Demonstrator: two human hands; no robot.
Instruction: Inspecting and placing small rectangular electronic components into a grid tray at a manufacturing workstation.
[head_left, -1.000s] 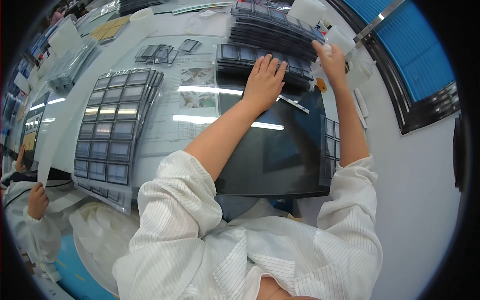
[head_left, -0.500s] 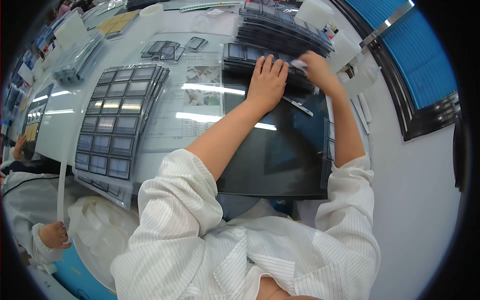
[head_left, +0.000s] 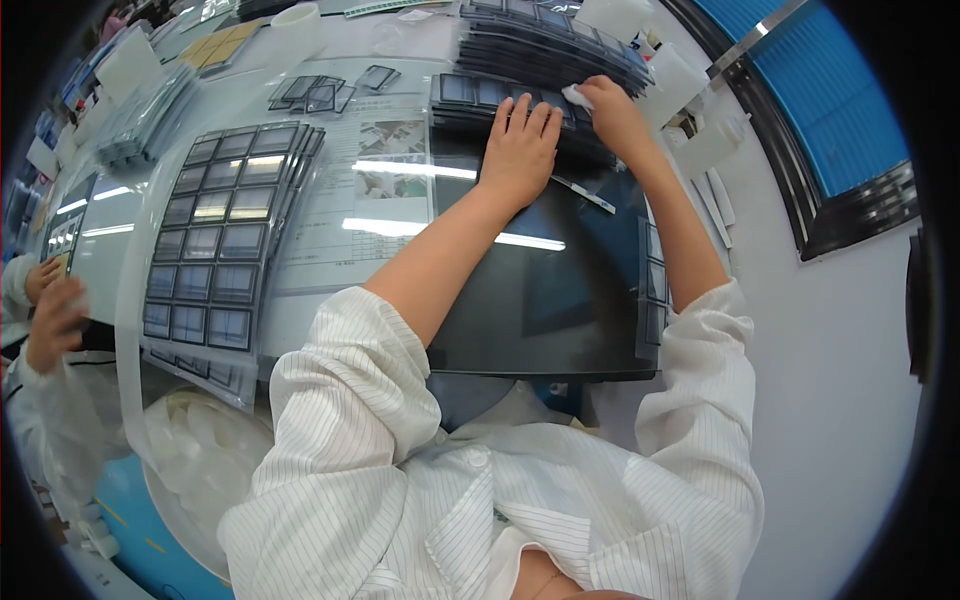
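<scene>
My left hand (head_left: pixel 518 160) lies with its fingers stretched over the near edge of a low stack of trays, whose black-framed rectangular panels (head_left: pixel 457 88) show at its left end. Beyond that hand, my right hand (head_left: pixel 618 118) pinches a small white wad of wipe (head_left: pixel 576 97) at the right part of the same stack. A slim metal tool, like tweezers (head_left: pixel 583 194), rests on the dark glossy mat (head_left: pixel 480 320) just below the stack.
Behind stands a taller tray stack (head_left: pixel 550 50). To the left lie trays of framed panels (head_left: pixel 212 235), loose black frames (head_left: pixel 312 92) and a printed sheet (head_left: pixel 325 205). White bottles (head_left: pixel 712 150) stand at right. A co-worker's hand (head_left: pixel 55 325) is at far left.
My right hand has drawn slightly up and left with the wipe, which now shows more clearly. My left hand stays on the trays. A co-worker's hand at far left has risen.
</scene>
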